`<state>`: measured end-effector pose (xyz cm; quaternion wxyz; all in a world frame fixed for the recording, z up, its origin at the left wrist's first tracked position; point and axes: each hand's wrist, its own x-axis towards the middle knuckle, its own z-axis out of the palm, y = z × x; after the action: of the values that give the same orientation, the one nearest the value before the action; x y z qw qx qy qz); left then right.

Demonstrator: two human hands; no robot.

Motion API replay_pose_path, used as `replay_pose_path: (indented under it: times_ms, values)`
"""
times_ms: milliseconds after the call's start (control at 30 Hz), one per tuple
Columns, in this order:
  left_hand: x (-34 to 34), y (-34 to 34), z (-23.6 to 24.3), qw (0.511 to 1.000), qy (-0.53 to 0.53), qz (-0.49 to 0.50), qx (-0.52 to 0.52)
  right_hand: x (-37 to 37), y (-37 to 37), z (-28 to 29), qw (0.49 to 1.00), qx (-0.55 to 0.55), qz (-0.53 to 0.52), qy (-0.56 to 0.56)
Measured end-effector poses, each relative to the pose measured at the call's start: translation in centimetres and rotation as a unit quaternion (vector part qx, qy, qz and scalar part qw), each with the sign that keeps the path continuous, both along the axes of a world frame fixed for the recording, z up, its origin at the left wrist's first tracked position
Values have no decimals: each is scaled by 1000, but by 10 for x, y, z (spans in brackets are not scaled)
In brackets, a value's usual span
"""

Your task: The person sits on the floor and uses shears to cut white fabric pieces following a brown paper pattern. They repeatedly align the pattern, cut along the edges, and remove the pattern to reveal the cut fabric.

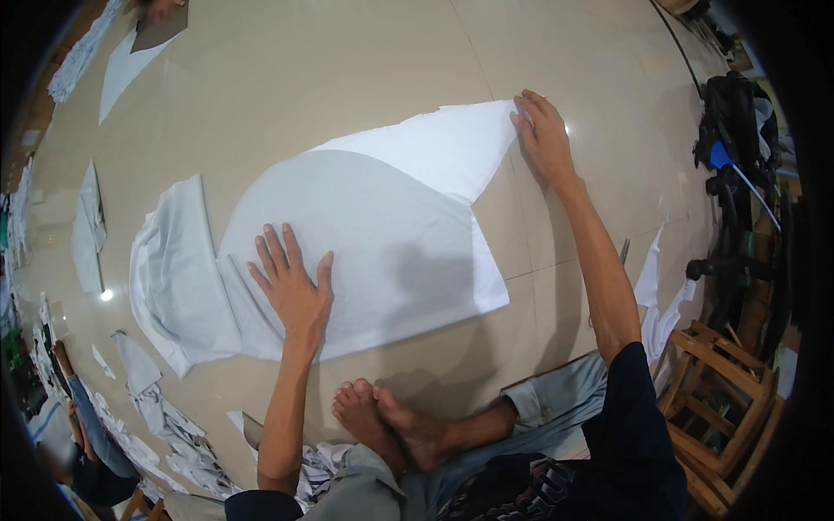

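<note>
At the near edge, the bare feet (391,425) of the seated person rested close together on the tiled floor (313,61), below rolled blue trouser legs (556,391). Just beyond them, a pale grey cloth (391,252) lay spread on the tiles, its upper edge forming a broad curve. The left hand (294,291) was placed palm down on its left part, fingers wide and straight, pressing on the fabric without gripping it. Left of this hand, creases led to a rumpled grey and white bundle (182,273); whether the two were joined could not be told. A white cloth (443,143) showed from beneath the curved edge and tapered to a corner at the upper right. At that corner stood the right hand (546,139), its fingers close together and slightly bent, the tips at the fabric; whether they pinched it could not be told.

To the right, white scraps (650,282) lay near a wooden frame (717,408). At the lower left, grey offcuts (156,399) trailed across the floor near a co-worker (95,443). Farther out, a narrow grey piece (88,230) lay apart at the left, black equipment (738,122) stood at the right, and another white piece (126,78) occupied the upper left.
</note>
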<state>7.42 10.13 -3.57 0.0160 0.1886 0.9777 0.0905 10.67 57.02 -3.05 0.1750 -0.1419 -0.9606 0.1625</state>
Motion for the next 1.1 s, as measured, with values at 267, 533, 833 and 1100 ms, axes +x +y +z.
replay_pose_path:
  times_ms: [267,533,833,1100]
  values:
    - [-34,-10,-1,999,10,-36,8,65,-55,14,991,-110,-46,68]
    - [-12,29,12,986,-11,-166,32,39,-83,21,991,-109,-35,65]
    - [21,57,1,972,-39,-233,9,-20,-38,5,988,-111,-107,-1]
    - [21,58,0,972,-33,-233,10,-27,-32,15,994,-92,-48,42]
